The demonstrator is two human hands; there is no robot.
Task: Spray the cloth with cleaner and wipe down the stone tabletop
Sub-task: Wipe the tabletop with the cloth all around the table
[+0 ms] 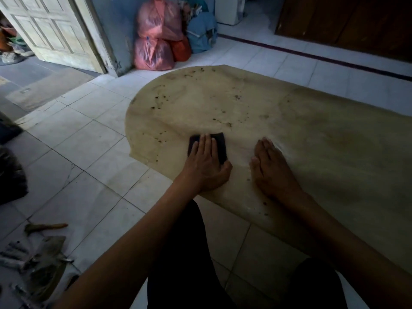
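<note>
My knees in dark trousers (178,259) were closest to me, right at the edge of the stone tabletop (289,121), which sat low over the white floor tiles (93,175). My left hand (206,166) was flat on the dark cloth (219,141), fingers straight and pressing it down near the rounded end of the slab, thumb out along the cloth's right edge. My right hand (272,168) lay just beside it, palm down on the bare stone with fingers together and straight, holding nothing. The top was beige with a load of dark specks (160,101) scattered over the far curved part, and a pale streak by my right fingertips. Off to my left on the floor were some trowels (48,248), and against the blue wall a pile of pinkish plastic bags (156,36).
</note>
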